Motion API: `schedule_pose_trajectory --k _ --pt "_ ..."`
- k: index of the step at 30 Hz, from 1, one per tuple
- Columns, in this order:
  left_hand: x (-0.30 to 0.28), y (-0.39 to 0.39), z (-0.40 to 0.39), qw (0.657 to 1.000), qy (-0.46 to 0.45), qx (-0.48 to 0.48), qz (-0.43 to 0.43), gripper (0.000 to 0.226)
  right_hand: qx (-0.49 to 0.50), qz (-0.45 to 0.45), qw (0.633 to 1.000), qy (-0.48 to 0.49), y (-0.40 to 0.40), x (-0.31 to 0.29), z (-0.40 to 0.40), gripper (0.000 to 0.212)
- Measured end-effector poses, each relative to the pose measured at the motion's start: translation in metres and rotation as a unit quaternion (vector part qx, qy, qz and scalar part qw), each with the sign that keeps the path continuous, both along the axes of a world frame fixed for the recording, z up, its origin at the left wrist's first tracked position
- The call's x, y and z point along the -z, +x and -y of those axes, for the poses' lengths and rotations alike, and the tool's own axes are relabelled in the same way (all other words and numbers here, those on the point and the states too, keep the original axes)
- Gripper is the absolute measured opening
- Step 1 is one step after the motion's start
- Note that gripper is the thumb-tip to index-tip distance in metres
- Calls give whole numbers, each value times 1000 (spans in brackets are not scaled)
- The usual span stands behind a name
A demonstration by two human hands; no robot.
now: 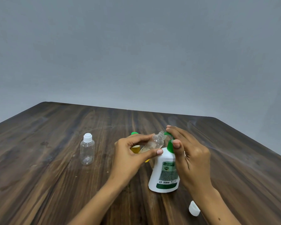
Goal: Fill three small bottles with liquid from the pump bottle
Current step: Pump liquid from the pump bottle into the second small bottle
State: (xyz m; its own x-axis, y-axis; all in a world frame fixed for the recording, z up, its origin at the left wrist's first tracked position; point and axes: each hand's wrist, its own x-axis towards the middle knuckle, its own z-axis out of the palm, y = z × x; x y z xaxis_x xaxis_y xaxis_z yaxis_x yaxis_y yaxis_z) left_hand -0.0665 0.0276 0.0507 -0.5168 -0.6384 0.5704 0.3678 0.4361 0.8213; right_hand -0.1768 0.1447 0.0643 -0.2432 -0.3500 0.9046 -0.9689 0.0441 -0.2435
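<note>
Soft, even, dimmish light; faint sheen on the table; weak shadows, slight softness, edges bowed by the wide lens.

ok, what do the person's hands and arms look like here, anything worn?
Both forearms are bare as far as the frame shows: no sleeves, gloves, watch or bracelets. The left hand and right hand show no rings on the visible fingers. Nails are short and unpainted.

From my feed the upper half is a plain grey-blue wall, unbroken and evenly lit; below it runs the surface, dark brown wood with streaked grain and lighter amber bands; its far edge slants across the view with rounded corners at left and right; soft glare lies on the right side; faint scuffs show near the middle.
</note>
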Motion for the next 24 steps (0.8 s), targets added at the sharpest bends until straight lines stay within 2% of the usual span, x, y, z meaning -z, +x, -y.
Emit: schedule_pose_trajectory --k 9,24 --pt "0 0 1 1000 -11 -5 -6 48 4 -13 1000 6 0 -4 -1 68" --pt "4 -1 3 1000 -23 -18 5 45 14 -9 1000 -1 -1 -1 -1 67"
